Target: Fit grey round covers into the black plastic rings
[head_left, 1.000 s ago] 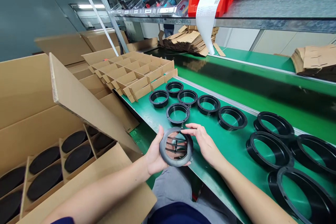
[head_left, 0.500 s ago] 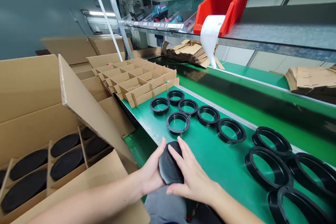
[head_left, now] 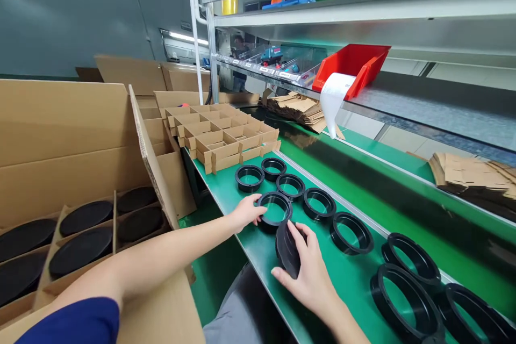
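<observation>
My right hand [head_left: 308, 269] grips a round black disc [head_left: 287, 251], tilted on edge just above the green bench. My left hand [head_left: 248, 212] reaches over the bench edge, its fingers closed on the left rim of a black flanged ring [head_left: 282, 219]. That ring is right beside the disc; whether the two touch I cannot tell. Several similar rings stand around them, among them a black ring [head_left: 250, 178] further left, another ring [head_left: 319, 203] behind and a larger-looking one [head_left: 406, 301] at the near right.
Left of me, an open cardboard box [head_left: 68, 172] holds several black discs [head_left: 86, 217] between dividers. A cardboard divider grid [head_left: 226, 134] lies at the bench's far end. Above, a metal shelf [head_left: 435, 102] carries a red bin [head_left: 357, 64]. Flat cardboard pieces [head_left: 467, 174] lie behind.
My left hand has let go of the disc and moved to the ring ahead. My right hand has carried the disc right, over the bench. The view has tilted up.
</observation>
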Action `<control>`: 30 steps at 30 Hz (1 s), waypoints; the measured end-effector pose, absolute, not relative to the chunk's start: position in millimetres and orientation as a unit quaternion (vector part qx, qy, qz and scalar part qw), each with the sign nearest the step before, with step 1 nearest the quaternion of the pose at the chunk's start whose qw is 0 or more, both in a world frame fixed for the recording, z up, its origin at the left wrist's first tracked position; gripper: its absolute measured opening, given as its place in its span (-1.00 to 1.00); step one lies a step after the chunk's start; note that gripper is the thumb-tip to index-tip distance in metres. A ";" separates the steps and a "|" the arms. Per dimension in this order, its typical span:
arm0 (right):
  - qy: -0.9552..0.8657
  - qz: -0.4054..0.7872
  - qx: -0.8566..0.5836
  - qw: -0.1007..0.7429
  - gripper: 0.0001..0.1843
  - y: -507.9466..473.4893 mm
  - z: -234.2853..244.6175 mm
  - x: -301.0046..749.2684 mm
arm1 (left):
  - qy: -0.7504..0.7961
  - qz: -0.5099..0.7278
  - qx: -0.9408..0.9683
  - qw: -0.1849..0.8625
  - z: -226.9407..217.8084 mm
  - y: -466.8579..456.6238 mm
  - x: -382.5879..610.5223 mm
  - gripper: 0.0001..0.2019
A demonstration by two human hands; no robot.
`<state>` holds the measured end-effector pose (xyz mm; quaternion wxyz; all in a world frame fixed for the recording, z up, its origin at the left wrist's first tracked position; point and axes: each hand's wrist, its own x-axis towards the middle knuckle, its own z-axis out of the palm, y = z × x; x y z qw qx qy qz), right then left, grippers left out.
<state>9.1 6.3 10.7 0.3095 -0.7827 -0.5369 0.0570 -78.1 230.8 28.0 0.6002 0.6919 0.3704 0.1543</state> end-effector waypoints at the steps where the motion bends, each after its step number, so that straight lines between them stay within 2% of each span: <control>1: -0.538 0.048 -0.787 0.300 -0.08 6.1 9.1 9.4 | 0.355 0.137 0.693 0.612 27.1 228.1 -79.6 -0.54; 4: -0.545 0.002 -0.793 0.272 -0.03 7.4 8.2 10.1 | 0.322 0.101 0.691 0.639 23.8 209.5 -95.0 -0.62; 9: -0.571 -0.057 -0.796 0.195 0.02 27.5 19.6 6.9 | 0.278 0.063 0.631 0.721 19.2 189.9 -119.8 -0.48; 13: -0.591 -0.042 -0.800 0.093 0.20 49.2 26.5 0.5 | 0.271 0.057 0.556 0.784 20.6 192.6 -128.7 -0.46; 16: -0.602 -0.014 -0.797 0.048 0.17 57.9 25.7 -2.0 | 0.280 0.047 0.517 0.808 24.1 199.7 -135.8 -0.42; 18: -0.606 0.007 -0.794 0.050 0.06 58.9 30.5 -0.5 | 0.300 0.054 0.520 0.798 25.9 205.5 -137.8 -0.44; 21: -0.618 0.022 -0.782 0.083 -0.03 52.5 54.9 4.0 | 0.366 0.090 0.520 0.766 26.7 212.3 -133.0 -0.58; 25: -0.583 -0.041 -0.799 0.145 0.05 49.9 81.9 -2.9 | 0.428 0.111 0.491 0.751 15.2 223.5 -134.9 -0.77; 28: -0.593 0.047 -0.790 0.150 0.09 79.7 64.8 -15.4 | 0.456 0.126 0.490 0.732 -3.5 252.9 -162.0 -0.74; 30: -0.626 0.106 -0.757 0.157 0.13 105.1 49.1 -20.8 | 0.483 0.150 0.500 0.703 -8.4 271.1 -183.6 -0.65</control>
